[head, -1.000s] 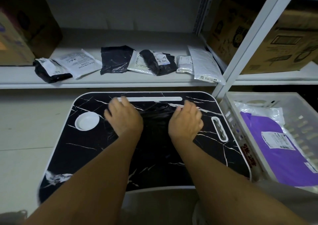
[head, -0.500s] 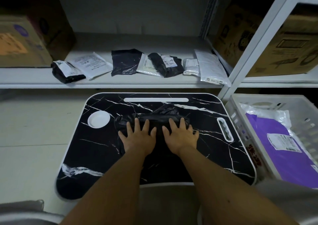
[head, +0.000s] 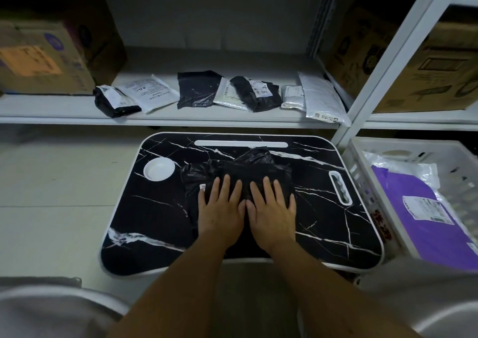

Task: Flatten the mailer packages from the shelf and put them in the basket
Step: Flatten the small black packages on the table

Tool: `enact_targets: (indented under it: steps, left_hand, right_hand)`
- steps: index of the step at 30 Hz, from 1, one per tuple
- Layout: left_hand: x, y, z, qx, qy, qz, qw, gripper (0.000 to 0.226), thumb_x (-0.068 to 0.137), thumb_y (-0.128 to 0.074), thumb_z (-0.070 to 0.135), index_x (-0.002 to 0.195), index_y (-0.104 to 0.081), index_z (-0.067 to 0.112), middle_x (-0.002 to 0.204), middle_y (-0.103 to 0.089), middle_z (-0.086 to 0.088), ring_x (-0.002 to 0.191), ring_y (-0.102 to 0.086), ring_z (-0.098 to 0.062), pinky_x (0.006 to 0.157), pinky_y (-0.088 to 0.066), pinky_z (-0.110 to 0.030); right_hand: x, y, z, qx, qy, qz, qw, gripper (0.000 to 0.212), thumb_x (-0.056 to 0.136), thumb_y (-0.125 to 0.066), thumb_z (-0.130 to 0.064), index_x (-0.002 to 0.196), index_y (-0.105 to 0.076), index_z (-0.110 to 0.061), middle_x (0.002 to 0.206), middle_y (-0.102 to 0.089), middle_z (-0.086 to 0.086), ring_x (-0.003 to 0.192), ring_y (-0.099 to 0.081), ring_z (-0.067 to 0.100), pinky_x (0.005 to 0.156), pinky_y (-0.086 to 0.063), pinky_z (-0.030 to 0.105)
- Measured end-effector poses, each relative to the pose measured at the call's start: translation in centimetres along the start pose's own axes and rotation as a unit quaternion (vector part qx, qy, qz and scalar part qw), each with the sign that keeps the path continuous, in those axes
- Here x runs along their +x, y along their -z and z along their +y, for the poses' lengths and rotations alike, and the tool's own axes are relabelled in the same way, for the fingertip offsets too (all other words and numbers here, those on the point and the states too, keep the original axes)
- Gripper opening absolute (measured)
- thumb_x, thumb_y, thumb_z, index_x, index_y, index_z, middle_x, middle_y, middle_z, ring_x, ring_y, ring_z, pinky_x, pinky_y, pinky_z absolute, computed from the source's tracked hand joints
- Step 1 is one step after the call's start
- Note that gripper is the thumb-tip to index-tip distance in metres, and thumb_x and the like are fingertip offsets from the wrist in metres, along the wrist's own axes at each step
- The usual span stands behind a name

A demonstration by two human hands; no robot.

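A crumpled black mailer (head: 240,168) lies in the middle of the black marble-patterned lap table (head: 155,221). My left hand (head: 221,208) and my right hand (head: 273,207) press flat on its near part, side by side, fingers straight, thumbs almost touching. Several more mailers, black (head: 198,89) and white (head: 319,98), lie in a row on the white shelf (head: 64,112) behind the table. The white plastic basket (head: 362,177) stands at the right and holds a purple mailer (head: 424,208) on top of a white one.
Cardboard boxes stand on the shelf at the far left (head: 44,55) and beyond the white shelf post (head: 403,53) at the right. A round white cup recess (head: 159,168) sits in the table's left corner. Pale floor lies left of the table.
My hands have come back from the table's far edge towards me, drawn together, and now press flat on the black mailer. The camera has shifted, so the table sits further right in view.
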State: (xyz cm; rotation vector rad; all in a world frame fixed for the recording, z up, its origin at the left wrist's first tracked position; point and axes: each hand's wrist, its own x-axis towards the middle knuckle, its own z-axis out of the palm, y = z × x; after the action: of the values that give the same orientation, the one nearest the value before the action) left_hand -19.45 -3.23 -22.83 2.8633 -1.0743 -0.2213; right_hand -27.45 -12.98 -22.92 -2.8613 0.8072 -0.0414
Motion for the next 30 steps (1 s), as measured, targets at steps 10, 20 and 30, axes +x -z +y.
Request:
enact_targets:
  steps: [10, 20, 30]
  left_hand:
    - [-0.1, 0.2, -0.1, -0.09, 0.079, -0.092, 0.989, 0.062, 0.099, -0.01, 0.053, 0.152, 0.012, 0.029, 0.159, 0.019, -0.002, 0.147, 0.015, -0.019, 0.118, 0.0, -0.051]
    - [-0.3, 2.6, 0.1, -0.239, 0.216, 0.048, 0.945, 0.061, 0.096, -0.046, 0.042, 0.141, -0.03, 0.004, 0.136, -0.043, -0.019, 0.125, -0.04, -0.034, 0.099, -0.038, -0.043]
    - [-0.5, 4.5, 0.1, -0.274, 0.305, 0.049, 0.911, 0.045, 0.096, -0.041, 0.034, 0.133, -0.033, 0.009, 0.133, -0.038, -0.018, 0.121, -0.041, -0.035, 0.095, -0.04, -0.05]
  right_hand:
    - [0.0, 0.3, 1.4, 0.025, 0.0, -0.056, 0.998, 0.054, 0.105, -0.016, -0.042, 0.155, -0.005, -0.026, 0.163, 0.011, 0.005, 0.149, 0.015, 0.021, 0.121, 0.001, 0.045]
    - [-0.3, 2.1, -0.1, 0.135, -0.241, 0.087, 0.957, 0.055, 0.097, -0.046, -0.041, 0.144, -0.034, -0.015, 0.14, -0.048, 0.007, 0.133, -0.039, 0.027, 0.113, -0.026, 0.048]
    - [2.4, 4.8, -1.8, 0.128, -0.097, 0.042, 0.986, 0.051, 0.099, -0.044, -0.03, 0.148, -0.03, -0.022, 0.158, -0.023, 0.004, 0.141, -0.025, 0.026, 0.113, -0.027, 0.047]
